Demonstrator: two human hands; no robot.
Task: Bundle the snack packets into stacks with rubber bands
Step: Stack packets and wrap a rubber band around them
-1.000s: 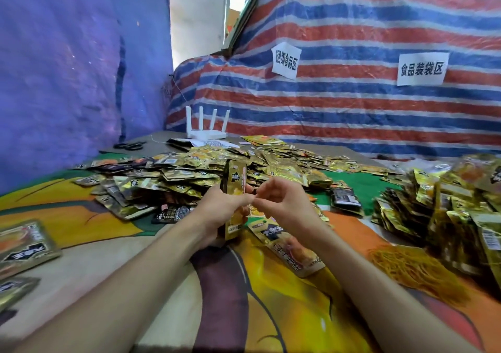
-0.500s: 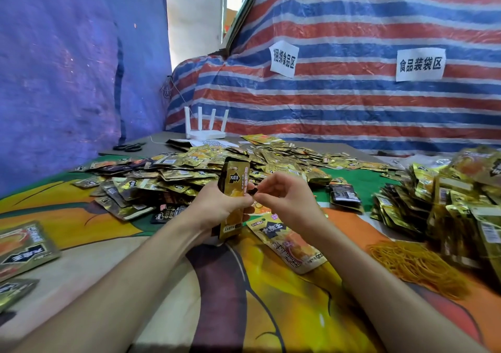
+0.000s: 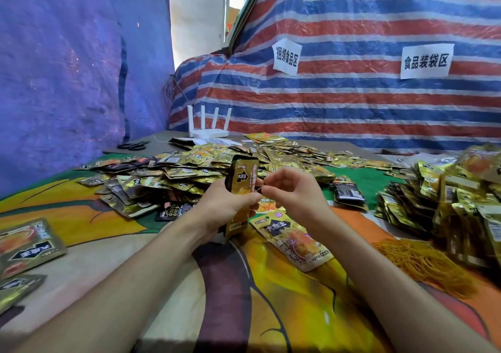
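Head: glossy foil packets, rubber band.

The person's two arms and hands are in view. The left forearm comes in from the 7 o'clock corner of the picture and the right forearm from the 5 o'clock corner. Both are bare along their whole visible length, uncovered from the frame edge to the wrists. The wide lens makes them look broad at the bottom edge and narrow towards the middle. The left hand, at 9 o'clock of the right hand, is bare too, as is the right, with slim fingers and smooth knuckles. The fingernails are too small to make out.
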